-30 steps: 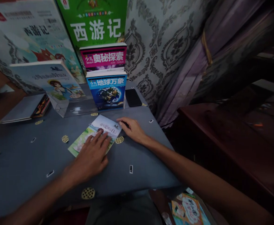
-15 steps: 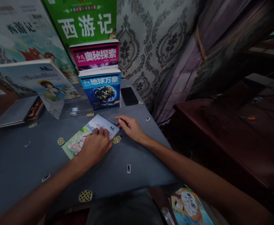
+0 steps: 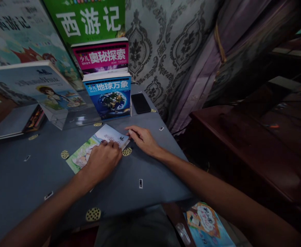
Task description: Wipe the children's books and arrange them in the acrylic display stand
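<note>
A thin book (image 3: 85, 151) with a green and pale blue cover lies tilted on the grey-blue tablecloth (image 3: 119, 202). My left hand (image 3: 105, 156) rests on its lower right part, fingers curled, and hides some of the cover; whether it pinches anything is hidden. At the book's right corner is my right hand (image 3: 141, 139), its fingertips touching or very near that corner, thumb and index close together. What lies between those fingertips is too small to tell.
Behind stand a blue book (image 3: 111, 101), a magenta book (image 3: 104, 58) and a green book (image 3: 91, 20). A black phone (image 3: 141, 103) lies beside them. Left are a propped book (image 3: 55, 92) and a flat book stack (image 3: 11, 121). A dark red surface (image 3: 243, 147) is right.
The view has shifted slightly, moving the standing books up and left. The book's right corner looks a little raised near my right fingertips. Both hands remain in almost the same place.
</note>
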### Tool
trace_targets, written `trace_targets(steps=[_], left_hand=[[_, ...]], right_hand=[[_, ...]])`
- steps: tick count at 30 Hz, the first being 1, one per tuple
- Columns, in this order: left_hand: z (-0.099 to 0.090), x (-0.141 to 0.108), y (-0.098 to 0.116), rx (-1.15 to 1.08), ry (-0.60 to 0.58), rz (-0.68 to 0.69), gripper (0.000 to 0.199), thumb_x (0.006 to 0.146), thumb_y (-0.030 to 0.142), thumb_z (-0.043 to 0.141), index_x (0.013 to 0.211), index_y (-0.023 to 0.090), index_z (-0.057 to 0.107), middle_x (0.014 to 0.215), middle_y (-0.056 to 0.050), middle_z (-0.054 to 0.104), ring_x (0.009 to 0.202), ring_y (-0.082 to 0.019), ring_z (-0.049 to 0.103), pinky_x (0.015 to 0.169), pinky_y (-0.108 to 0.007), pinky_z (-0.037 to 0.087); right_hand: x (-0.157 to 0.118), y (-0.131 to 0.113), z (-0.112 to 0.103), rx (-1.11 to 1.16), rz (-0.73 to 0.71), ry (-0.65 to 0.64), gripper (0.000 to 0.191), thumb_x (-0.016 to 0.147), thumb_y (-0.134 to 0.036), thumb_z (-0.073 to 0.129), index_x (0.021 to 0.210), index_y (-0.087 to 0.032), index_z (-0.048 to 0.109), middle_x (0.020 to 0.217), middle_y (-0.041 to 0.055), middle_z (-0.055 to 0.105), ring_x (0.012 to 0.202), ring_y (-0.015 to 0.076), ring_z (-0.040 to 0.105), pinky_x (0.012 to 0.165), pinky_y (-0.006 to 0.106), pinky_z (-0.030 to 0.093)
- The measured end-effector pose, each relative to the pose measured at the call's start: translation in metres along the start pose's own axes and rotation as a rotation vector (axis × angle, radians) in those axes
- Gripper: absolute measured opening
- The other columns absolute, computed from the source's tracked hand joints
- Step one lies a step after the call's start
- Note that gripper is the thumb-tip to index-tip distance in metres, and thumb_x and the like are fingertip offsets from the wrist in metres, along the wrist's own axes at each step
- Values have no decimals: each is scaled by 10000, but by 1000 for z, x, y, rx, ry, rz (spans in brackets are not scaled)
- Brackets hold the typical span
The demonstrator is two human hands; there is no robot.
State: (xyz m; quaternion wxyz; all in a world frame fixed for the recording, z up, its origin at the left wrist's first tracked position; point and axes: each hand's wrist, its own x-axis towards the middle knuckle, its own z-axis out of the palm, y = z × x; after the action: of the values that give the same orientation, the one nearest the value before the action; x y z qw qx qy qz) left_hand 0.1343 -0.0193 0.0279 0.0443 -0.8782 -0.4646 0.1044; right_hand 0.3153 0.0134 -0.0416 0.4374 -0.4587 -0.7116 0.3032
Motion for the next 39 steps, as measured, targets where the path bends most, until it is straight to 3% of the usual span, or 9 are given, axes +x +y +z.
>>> trace_targets(steps=[21, 27, 34, 39], left_hand=[[5, -1, 0, 27, 33, 37, 346, 991, 187, 347, 1013, 78, 675, 953, -181, 710, 916, -326, 696, 702, -404, 560], [7, 0, 3, 22, 43, 39, 362, 990, 202, 349, 1035, 67, 682, 998, -207, 699, 946, -340, 685, 724, -423, 559], [4, -2, 1, -8, 25, 3, 375, 999, 243, 351, 1035, 76, 684, 1014, -196, 706, 979, -332, 684, 720, -402, 553], [2, -1, -25, -64, 34, -83, 398, 1008, 301, 341, 950, 137, 698, 1003, -139, 729, 959, -304, 694, 727, -379, 541]], right_hand=[[-1, -1, 1, -40, -6, 44, 288, 1003, -277, 435, 1135, -188, 675, 907, 44, 741, 828, 170, 696, 776, 290, 519], [-4, -8, -1, -101, -86, 92, 284, 1008, -285, 421, 1094, -202, 678, 841, 34, 725, 818, 179, 681, 795, 301, 500], [-4, -7, 1, -302, -122, -84, 291, 1009, -268, 412, 964, -185, 687, 754, 42, 675, 720, 185, 634, 709, 288, 448], [-6, -7, 1, -347, -122, -110, 300, 1019, -274, 399, 1005, -183, 685, 789, 50, 691, 735, 181, 643, 710, 283, 446]])
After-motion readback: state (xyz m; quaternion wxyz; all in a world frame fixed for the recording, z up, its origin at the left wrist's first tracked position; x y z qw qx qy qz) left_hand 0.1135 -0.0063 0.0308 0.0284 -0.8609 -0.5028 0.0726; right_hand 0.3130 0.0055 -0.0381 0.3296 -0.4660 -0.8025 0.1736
